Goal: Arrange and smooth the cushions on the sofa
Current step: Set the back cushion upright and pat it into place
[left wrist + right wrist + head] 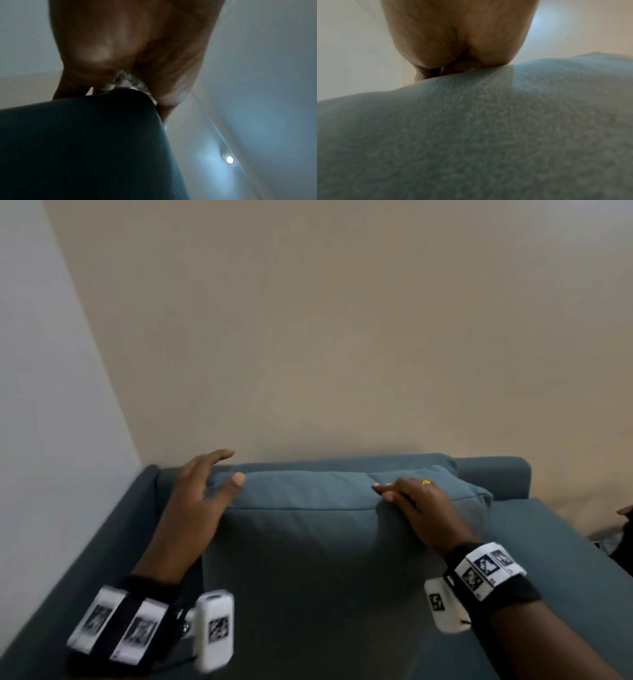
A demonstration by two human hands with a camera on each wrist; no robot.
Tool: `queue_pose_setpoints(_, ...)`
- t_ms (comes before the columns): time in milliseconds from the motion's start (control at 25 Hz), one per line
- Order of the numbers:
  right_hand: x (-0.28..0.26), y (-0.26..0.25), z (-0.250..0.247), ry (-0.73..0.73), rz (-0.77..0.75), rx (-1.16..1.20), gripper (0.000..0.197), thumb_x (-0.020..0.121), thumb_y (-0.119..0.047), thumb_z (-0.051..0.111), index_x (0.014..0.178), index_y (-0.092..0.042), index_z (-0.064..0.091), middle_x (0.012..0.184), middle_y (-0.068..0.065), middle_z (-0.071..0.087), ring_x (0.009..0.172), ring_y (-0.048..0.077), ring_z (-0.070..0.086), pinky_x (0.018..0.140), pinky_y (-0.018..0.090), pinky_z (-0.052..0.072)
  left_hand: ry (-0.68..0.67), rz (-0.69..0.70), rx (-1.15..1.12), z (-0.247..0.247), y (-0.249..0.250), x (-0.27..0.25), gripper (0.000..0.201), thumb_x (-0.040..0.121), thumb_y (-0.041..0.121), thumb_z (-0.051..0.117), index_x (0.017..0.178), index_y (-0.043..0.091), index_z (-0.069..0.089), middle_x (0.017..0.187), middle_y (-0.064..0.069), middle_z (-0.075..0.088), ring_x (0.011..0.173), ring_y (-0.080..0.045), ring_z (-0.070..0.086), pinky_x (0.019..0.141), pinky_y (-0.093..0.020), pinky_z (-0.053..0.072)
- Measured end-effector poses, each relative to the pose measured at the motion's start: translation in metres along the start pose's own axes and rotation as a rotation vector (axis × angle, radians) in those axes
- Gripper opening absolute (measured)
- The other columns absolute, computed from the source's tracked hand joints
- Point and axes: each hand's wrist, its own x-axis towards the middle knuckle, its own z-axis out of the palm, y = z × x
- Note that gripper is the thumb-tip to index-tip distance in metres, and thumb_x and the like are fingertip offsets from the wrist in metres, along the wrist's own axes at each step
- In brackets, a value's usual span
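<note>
- Cushion: teal-blue, rectangular, standing upright on the sofa against its backrest, near the sofa's left end. Long axis runs left to right along the backrest; broad face turned toward the camera, top seam level.
- Second cushion: same fabric, just behind and right of the first, its upper corner showing past the right hand.
- Left hand: at the cushion's upper-left corner, fingers straight and spread, thumb stretched toward the top edge, palm facing the cushion's side. Nothing gripped; whether the palm touches the fabric cannot be told.
- Right hand: laid palm-down on the cushion's upper-right part, fingers flat and together, pointing left along the top edge. A gold ring sits on one finger. The right wrist view shows the heel of the hand pressed on the fabric.
- Wrists: black bands carrying white marker blocks.
- Surroundings: beige wall behind the sofa; white wall to the left.
</note>
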Motion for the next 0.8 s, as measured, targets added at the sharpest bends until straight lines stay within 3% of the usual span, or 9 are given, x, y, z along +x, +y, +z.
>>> queue_pose_setpoints(80,-0.005,-0.018,0.005,0.005,0.037,-0.097,0.055,0.091,-0.078,0.035,0.094,-0.031,0.064,0.106,-0.005,0.074,0.096,0.018,0.068,0.088,0.051,0.053,-0.070,-0.081,0.076,-0.003,-0.007,-0.010,0.053,0.085,0.048,0.076,0.132,0.039,0.053,0.138,0.004,0.052,0.128,-0.012,0.049,0.110,-0.029,0.037)
queue_pose_setpoints(160,-0.008,-0.047,0.011,-0.058,0.112,-0.223,0.072,0.083,-0.086,0.033,0.133,-0.038,0.053,0.140,0.000,0.059,0.126,0.022,0.056,0.109,0.058,0.041,-0.126,-0.153,-0.004,-0.006,-0.015,-0.027,0.070,0.079,0.044,0.082,0.140,0.039,0.049,0.143,0.013,0.050,0.130,-0.006,0.049,0.112,-0.030,0.038)
queue_pose_setpoints(240,-0.007,-0.096,0.032,-0.280,0.112,-0.340,0.097,0.073,-0.095,0.019,0.157,-0.046,0.012,0.168,-0.008,0.010,0.154,0.017,0.013,0.125,0.052,0.012,-0.180,-0.144,-0.108,-0.009,-0.021,-0.040,0.079,0.077,0.043,0.084,0.144,0.045,0.042,0.143,0.021,0.048,0.129,0.003,0.048,0.110,-0.026,0.040)
queue_pose_setpoints(320,-0.007,-0.144,0.065,-0.426,-0.039,-0.460,0.101,0.071,-0.098,0.006,0.157,-0.046,-0.011,0.166,-0.014,-0.017,0.154,0.012,-0.014,0.125,0.050,-0.003,-0.234,-0.109,-0.196,-0.010,-0.027,-0.044,0.086,0.075,0.044,0.086,0.146,0.047,0.038,0.146,0.021,0.044,0.130,0.005,0.046,0.110,-0.026,0.042)
queue_pose_setpoints(480,-0.009,-0.177,0.093,-0.564,-0.202,-0.571,0.109,0.077,-0.094,0.031,0.155,-0.042,-0.023,0.167,-0.012,-0.020,0.154,0.020,-0.021,0.124,0.059,-0.002,-0.243,-0.154,-0.316,-0.016,-0.034,-0.046,0.098,0.072,0.073,0.064,0.155,0.038,0.028,0.159,0.013,0.033,0.142,-0.003,0.037,0.113,-0.022,0.035)
queue_pose_setpoints(560,-0.009,-0.177,0.087,-0.651,-0.200,-0.621,0.116,0.073,-0.097,0.035,0.152,-0.042,-0.029,0.166,-0.011,-0.024,0.153,0.022,-0.024,0.124,0.058,-0.007,-0.208,-0.231,-0.445,-0.018,-0.027,-0.049,0.086,0.085,0.075,0.047,0.158,0.035,0.026,0.161,0.013,0.031,0.142,0.001,0.032,0.113,-0.017,0.028)
queue_pose_setpoints(640,0.005,-0.188,0.071,-0.707,-0.177,-0.564,0.111,0.072,-0.098,0.029,0.153,-0.045,-0.026,0.166,-0.012,-0.019,0.155,0.019,-0.017,0.123,0.054,-0.013,-0.189,-0.287,-0.562,-0.020,-0.027,-0.051,0.077,0.093,0.066,0.049,0.158,0.033,0.025,0.162,0.011,0.031,0.141,0.002,0.034,0.118,-0.021,0.026)
queue_pose_setpoints(680,0.016,-0.201,0.058,-0.641,-0.165,-0.452,0.105,0.076,-0.095,0.026,0.155,-0.045,-0.021,0.167,-0.013,-0.013,0.156,0.016,-0.010,0.124,0.051,-0.013,-0.197,-0.300,-0.601,-0.020,-0.028,-0.052,0.078,0.092,0.060,0.055,0.159,0.032,0.023,0.163,0.010,0.031,0.142,0.001,0.034,0.120,-0.024,0.025)
queue_pose_setpoints(800,0.048,-0.235,0.024,-0.051,-0.286,-0.075,0.093,0.097,-0.061,0.049,0.162,-0.026,-0.006,0.168,-0.009,-0.008,0.157,0.016,-0.006,0.127,0.049,0.001,-0.253,-0.298,-0.584,-0.018,-0.031,-0.054,0.093,0.085,0.053,0.066,0.160,0.033,0.014,0.166,0.015,0.017,0.150,0.000,0.019,0.127,-0.034,0.014)
